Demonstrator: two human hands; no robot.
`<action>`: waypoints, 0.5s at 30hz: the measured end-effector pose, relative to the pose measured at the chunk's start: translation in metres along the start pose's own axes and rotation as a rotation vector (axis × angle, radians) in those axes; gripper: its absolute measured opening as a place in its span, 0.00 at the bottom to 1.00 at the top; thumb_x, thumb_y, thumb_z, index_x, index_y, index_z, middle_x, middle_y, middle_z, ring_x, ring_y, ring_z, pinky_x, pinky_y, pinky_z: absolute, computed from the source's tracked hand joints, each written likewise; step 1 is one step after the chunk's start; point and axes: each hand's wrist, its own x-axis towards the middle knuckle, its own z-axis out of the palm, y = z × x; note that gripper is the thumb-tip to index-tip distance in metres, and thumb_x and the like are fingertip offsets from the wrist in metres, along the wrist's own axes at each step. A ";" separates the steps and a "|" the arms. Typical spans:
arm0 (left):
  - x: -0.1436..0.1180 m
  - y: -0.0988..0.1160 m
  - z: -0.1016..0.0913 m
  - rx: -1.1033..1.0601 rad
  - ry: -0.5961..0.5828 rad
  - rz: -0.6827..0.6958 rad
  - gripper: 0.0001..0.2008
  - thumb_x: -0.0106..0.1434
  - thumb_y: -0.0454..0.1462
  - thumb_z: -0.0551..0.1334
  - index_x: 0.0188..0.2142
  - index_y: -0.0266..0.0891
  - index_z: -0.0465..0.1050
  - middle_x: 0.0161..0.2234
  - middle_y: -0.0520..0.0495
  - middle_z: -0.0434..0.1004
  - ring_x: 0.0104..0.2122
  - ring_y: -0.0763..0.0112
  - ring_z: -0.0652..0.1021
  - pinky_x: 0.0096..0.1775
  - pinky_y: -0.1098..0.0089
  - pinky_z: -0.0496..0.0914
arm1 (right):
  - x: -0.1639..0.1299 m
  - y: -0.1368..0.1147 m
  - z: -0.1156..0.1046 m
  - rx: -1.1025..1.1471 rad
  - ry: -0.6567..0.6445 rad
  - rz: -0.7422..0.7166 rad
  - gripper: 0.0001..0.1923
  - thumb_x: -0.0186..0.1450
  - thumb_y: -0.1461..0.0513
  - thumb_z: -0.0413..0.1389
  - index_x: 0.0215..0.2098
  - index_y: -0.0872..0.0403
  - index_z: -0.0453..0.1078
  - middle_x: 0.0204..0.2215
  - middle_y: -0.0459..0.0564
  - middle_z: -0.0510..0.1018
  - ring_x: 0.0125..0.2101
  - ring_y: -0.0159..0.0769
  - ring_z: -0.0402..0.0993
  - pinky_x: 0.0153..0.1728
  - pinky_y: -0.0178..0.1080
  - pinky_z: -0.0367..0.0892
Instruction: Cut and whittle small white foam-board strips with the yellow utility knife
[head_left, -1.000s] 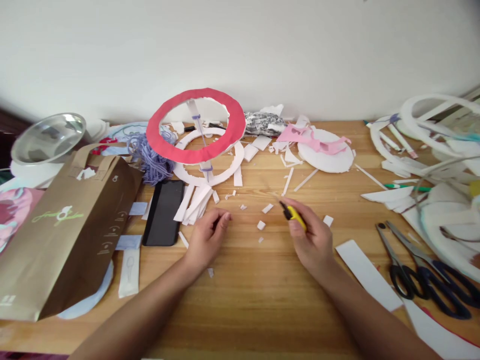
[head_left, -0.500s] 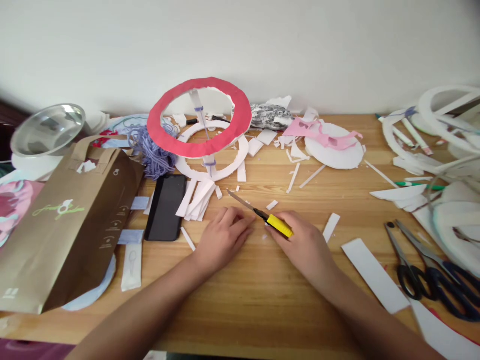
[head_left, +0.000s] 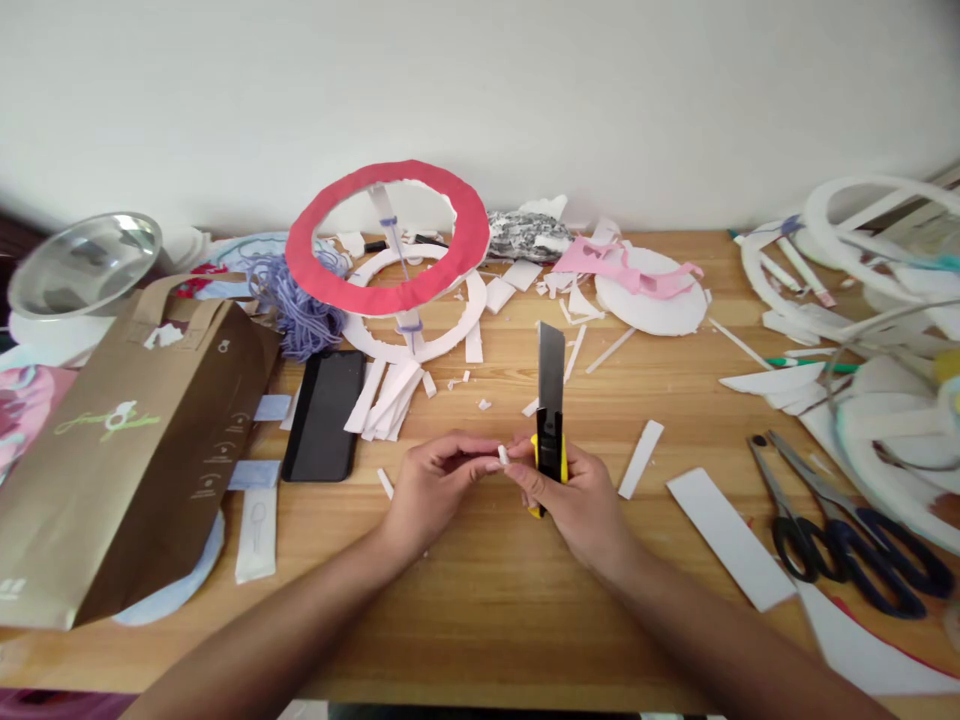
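Head | left hand [head_left: 435, 495]: fingertips pinching white bit [head_left: 503, 455] | right hand [head_left: 589, 505]: curled round knife [head_left: 551, 430], blade towards 12 o'clock, fingertips meeting bit | bit: between hands over desk [head_left: 480, 630], phone [head_left: 324, 418] at 9 o'clock | bit probably light, crushable: pinch edges gently; knife stiff, sharp: hold yellow grip

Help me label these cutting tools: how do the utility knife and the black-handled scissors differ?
The utility knife is held in the right hand, while the black-handled scissors lie on the table. The knife shows yellow and black parts; the scissors have black finger loops. Both have grey metal blades.
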 end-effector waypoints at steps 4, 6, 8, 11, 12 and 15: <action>0.000 0.000 0.002 -0.025 0.011 0.073 0.07 0.56 0.36 0.70 0.36 0.38 0.81 0.38 0.44 0.82 0.39 0.66 0.82 0.43 0.66 0.78 | -0.001 -0.001 0.002 -0.024 0.041 -0.061 0.11 0.60 0.53 0.64 0.37 0.51 0.77 0.42 0.51 0.81 0.17 0.25 0.68 0.19 0.34 0.69; -0.002 -0.001 0.002 0.001 0.021 0.092 0.08 0.57 0.36 0.70 0.38 0.38 0.81 0.38 0.43 0.81 0.39 0.67 0.81 0.43 0.66 0.78 | -0.002 -0.002 0.004 -0.056 0.069 -0.071 0.11 0.60 0.53 0.63 0.37 0.51 0.77 0.40 0.52 0.81 0.17 0.26 0.68 0.18 0.34 0.70; -0.003 -0.002 0.002 0.054 0.031 0.112 0.08 0.58 0.36 0.69 0.39 0.39 0.80 0.37 0.44 0.80 0.38 0.68 0.81 0.42 0.67 0.78 | -0.004 -0.004 0.006 -0.094 0.081 -0.083 0.11 0.61 0.53 0.62 0.37 0.51 0.77 0.39 0.52 0.82 0.16 0.27 0.69 0.18 0.34 0.70; -0.004 -0.004 0.001 0.164 0.042 0.183 0.07 0.60 0.36 0.68 0.39 0.39 0.80 0.36 0.44 0.79 0.37 0.69 0.80 0.40 0.68 0.77 | -0.005 -0.007 0.009 -0.145 0.092 -0.104 0.11 0.62 0.53 0.61 0.36 0.52 0.77 0.37 0.51 0.82 0.16 0.27 0.69 0.16 0.34 0.69; -0.005 -0.004 0.001 0.200 0.042 0.209 0.07 0.60 0.35 0.68 0.39 0.39 0.79 0.36 0.44 0.79 0.36 0.69 0.79 0.39 0.69 0.76 | -0.006 -0.007 0.010 -0.163 0.102 -0.118 0.10 0.62 0.54 0.60 0.36 0.52 0.77 0.37 0.51 0.82 0.16 0.27 0.69 0.16 0.34 0.69; -0.005 -0.004 0.000 0.286 0.047 0.251 0.04 0.61 0.34 0.67 0.36 0.37 0.78 0.35 0.44 0.79 0.36 0.69 0.79 0.38 0.69 0.75 | -0.007 -0.007 0.010 -0.234 0.125 -0.176 0.09 0.63 0.55 0.60 0.35 0.52 0.76 0.36 0.51 0.82 0.17 0.29 0.69 0.18 0.34 0.69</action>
